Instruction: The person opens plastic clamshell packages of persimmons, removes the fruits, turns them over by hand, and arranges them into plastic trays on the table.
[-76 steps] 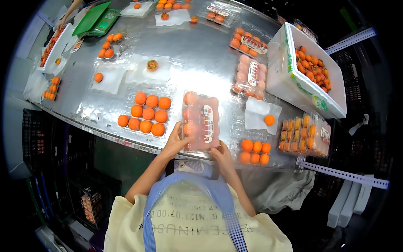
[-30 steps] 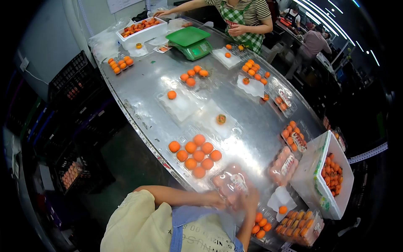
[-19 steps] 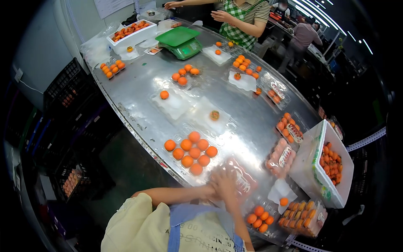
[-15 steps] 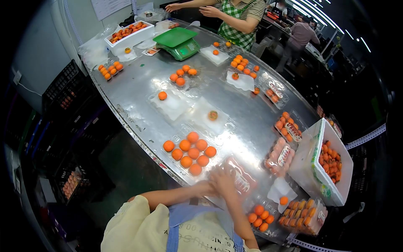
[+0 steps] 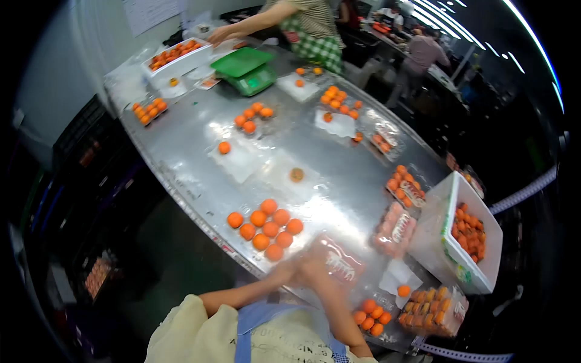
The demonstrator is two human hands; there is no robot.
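My left hand (image 5: 292, 273) and my right hand (image 5: 312, 270) come together at the near edge of the metal table, in front of my apron. Both are smeared by motion, so their fingers and anything between them cannot be made out. Just beyond my right hand lies a clear plastic pack (image 5: 341, 259) with a printed label. Left of it, close to my left hand, an open clear tray holds several orange persimmons (image 5: 270, 229) in rows. Farther off, a single persimmon (image 5: 296, 175) rests on a white sheet.
A white foam box (image 5: 431, 242) of persimmons stands at the right, beside a filled clear pack (image 5: 433, 310) and a labelled pack (image 5: 396, 230). A green scale (image 5: 245, 69) and another foam box (image 5: 181, 62) are at the far end. Across the table, a person's arm (image 5: 257, 23) reaches over.
My hands stay near the labelled pack and have drawn slightly closer to me. The view has shifted a little. The person across the table has leaned and reached toward the far foam box.
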